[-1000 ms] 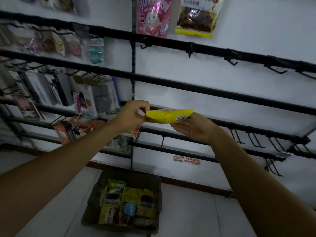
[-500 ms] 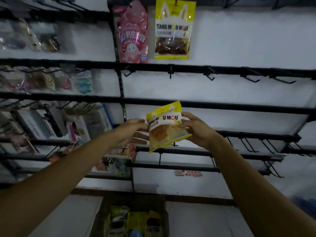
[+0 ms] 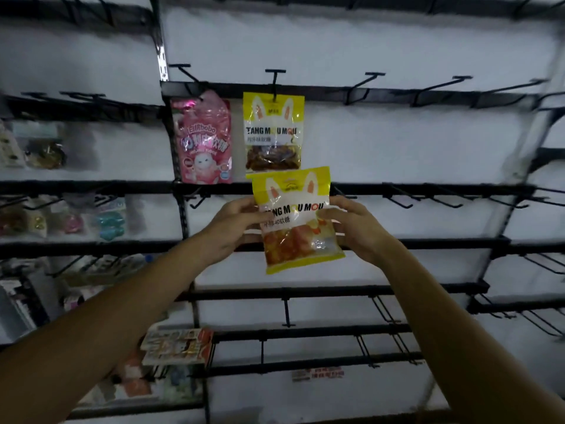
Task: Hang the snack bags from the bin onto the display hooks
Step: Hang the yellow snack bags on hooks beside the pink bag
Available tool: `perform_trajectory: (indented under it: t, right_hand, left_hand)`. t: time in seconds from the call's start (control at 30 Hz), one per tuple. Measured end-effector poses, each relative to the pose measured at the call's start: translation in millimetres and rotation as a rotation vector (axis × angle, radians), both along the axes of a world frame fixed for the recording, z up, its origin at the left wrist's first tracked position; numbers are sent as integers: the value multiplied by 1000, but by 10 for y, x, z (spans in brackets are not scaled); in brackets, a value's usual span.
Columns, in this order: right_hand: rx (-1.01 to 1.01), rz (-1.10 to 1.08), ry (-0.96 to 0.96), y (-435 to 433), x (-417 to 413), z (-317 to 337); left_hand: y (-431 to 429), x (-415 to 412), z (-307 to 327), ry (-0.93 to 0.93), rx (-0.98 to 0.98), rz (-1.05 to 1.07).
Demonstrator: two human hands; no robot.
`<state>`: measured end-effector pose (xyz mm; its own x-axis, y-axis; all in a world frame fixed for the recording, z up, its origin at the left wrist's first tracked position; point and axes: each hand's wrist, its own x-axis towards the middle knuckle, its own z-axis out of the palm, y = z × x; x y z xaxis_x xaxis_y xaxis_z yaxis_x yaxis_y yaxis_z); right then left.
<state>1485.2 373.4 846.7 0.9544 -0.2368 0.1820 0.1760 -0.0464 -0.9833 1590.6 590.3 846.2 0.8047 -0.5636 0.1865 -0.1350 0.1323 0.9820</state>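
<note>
Left hand (image 3: pixel 235 223) pinches one edge of the yellow snack bag (image 3: pixel 298 221), upright before the middle rail (image 3: pixel 360 188); right hand (image 3: pixel 351 224) pinches the other. Film looks slippery: miss the empty hook (image 3: pixel 363 87) and it could drop.

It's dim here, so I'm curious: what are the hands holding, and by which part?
A yellow snack bag, gripped at mid-height by its side edges: left hand on the left edge, right hand on the right.
</note>
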Motion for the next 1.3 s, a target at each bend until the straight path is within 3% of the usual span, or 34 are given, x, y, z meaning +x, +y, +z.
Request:
perform_trajectory:
  t: [0.3, 0.53, 0.93, 1.3]
  right_hand:
    - [-68, -205, -194, -243, -56, 413]
    - [-68, -198, -280, -772, -79, 618]
    - [-184, -232, -287, -1568, -191, 842]
    - [-95, -273, -366, -2122, -345, 1187]
  left_hand:
    - [-514, 29, 471, -190, -59, -28]
    - [-986, -145, 741, -183, -73, 32]
    - [-1817, -225, 873, -241, -56, 143]
    - [-2487, -446, 1234, -327, -92, 141]
